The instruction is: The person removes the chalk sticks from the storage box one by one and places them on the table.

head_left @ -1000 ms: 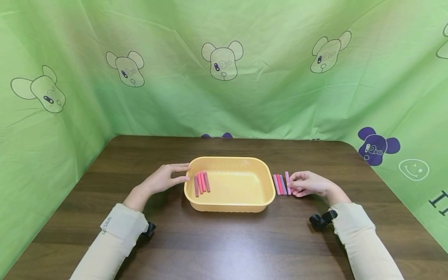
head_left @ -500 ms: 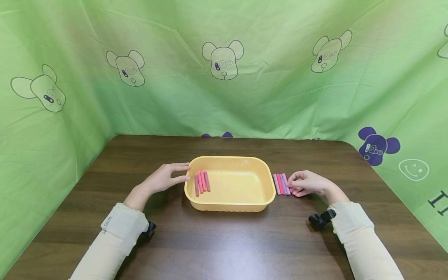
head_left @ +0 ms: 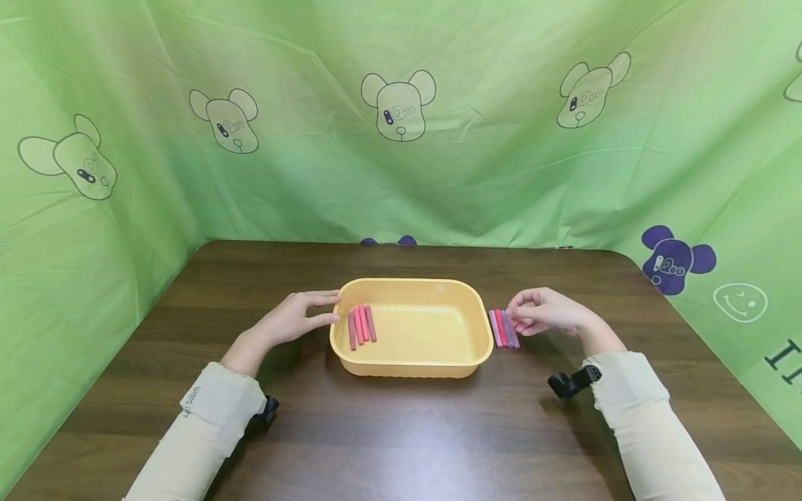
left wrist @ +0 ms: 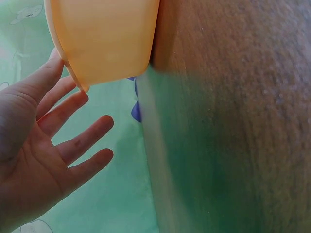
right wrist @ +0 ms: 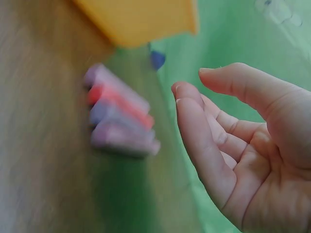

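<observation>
A yellow plastic basin point(head_left: 410, 370) stands mid-table, with several pink and brownish-pink chalk-like sticks point(head_left: 363, 325) lying side by side inside at its left end. My left hand point(head_left: 291, 320) is at its left rim, fingers extended and loosely spread; in the left wrist view the thumb and a finger meet the rim point(left wrist: 63, 60). Outside the basin's right end lies a row of several purple, red and bluish sticks point(right wrist: 121, 111). Over the far right end of this row is my right hand point(head_left: 548, 311), raised, fingers loosely bent. The right wrist view shows a gap between thumb and fingertips point(right wrist: 181, 90), holding nothing.
The brown wooden table point(head_left: 401, 431) extends around the basin, with its far edge behind it. A green cloth point(head_left: 401, 181) printed with bear faces hangs at the back and sides. A black wrist camera point(head_left: 574, 381) sits by the right sleeve.
The right hand set its purple stick down against the others, closing the gap in the row, then let go and rose slightly away. The left hand and the basin have stayed put.
</observation>
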{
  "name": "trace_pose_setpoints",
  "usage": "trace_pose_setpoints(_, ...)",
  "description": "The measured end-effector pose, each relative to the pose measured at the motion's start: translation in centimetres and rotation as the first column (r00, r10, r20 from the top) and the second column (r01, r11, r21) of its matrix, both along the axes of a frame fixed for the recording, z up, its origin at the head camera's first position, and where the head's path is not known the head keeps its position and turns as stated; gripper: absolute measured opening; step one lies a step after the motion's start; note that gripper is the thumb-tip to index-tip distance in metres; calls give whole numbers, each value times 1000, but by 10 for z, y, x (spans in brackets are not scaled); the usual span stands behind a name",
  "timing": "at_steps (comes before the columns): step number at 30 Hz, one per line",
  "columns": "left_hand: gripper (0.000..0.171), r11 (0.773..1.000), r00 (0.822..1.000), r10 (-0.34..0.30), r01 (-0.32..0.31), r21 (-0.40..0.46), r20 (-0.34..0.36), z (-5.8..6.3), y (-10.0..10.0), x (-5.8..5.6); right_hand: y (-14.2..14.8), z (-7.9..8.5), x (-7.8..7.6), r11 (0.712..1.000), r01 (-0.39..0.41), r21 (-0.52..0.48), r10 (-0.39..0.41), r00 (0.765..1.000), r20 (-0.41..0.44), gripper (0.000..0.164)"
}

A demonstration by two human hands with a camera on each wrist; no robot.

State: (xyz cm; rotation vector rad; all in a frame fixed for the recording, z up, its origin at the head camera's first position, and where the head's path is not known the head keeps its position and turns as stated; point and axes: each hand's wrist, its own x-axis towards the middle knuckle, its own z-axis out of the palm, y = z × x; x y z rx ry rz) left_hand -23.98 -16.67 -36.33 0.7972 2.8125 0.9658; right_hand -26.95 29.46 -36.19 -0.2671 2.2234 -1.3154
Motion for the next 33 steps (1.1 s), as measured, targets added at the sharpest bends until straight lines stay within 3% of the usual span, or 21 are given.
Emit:
trace_pose_setpoints(12,47,1000,1000,4,-4,-2,21,1,1,0,-56,40,-10,997,-74,16,75,994,-78,37)
trace_pose_setpoints(19,46,1000,1000,2,-2,0,15,2,0,1,-90,55,-16,985,-166,50,171,979,-115,30)
trace_pose_setpoints(25,46,1000,1000,4,-4,2,12,1,0,1,-118,57,-25,964,-258,66,265,956,-127,34)
trace_pose_setpoints(33,46,1000,999,10,-10,6,36,2,1,1,-148,54,-32,950,-302,75,306,950,-55,41)
